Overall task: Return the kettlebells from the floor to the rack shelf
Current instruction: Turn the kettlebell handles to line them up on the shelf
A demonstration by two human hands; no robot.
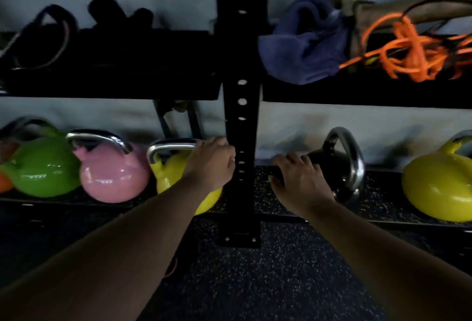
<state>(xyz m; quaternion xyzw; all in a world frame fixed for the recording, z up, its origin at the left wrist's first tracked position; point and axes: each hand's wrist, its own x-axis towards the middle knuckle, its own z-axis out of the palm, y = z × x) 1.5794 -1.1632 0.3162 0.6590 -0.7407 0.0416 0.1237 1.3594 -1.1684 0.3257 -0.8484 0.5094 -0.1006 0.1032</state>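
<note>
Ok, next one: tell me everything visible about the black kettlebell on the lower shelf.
The black kettlebell sits on the speckled lower shelf, just right of the rack's upright post. Its body looks glossy black with a bare, shiny metal handle arching over it, turned roughly edge-on toward the camera. The right hand lies spread over its left side; whether it grips is unclear. Nothing else touches it.

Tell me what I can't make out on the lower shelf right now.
Head view only:
- Left hand covers the yellow kettlebell handle's right end; grip unclear.
- Right hand hides the black kettlebell body; contact unclear.
- Far-right yellow kettlebell is cut by the frame edge.
- Orange object is cut at the left edge.
</note>
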